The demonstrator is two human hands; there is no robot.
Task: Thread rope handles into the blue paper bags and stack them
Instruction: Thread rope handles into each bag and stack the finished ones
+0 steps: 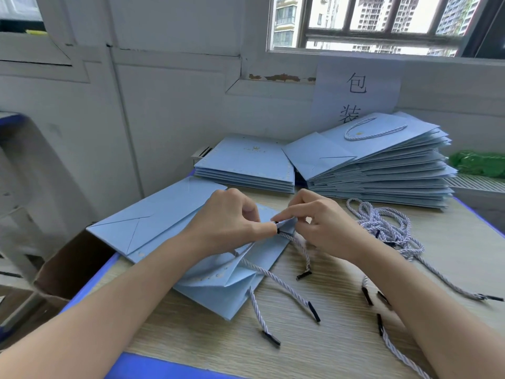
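bare table [314, 359] strip open at near edge, loose ropes [382, 228] tangle clutters right side, tall bag stack [382, 170] and low bag stack [246, 165] block the back, flat bag [153, 228] covers left, cardboard box [68, 269] beside left edge

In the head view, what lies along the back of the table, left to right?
Low stack of blue bags without handles → tall stack of blue bags, the top one with a rope handle → green plastic bundle.
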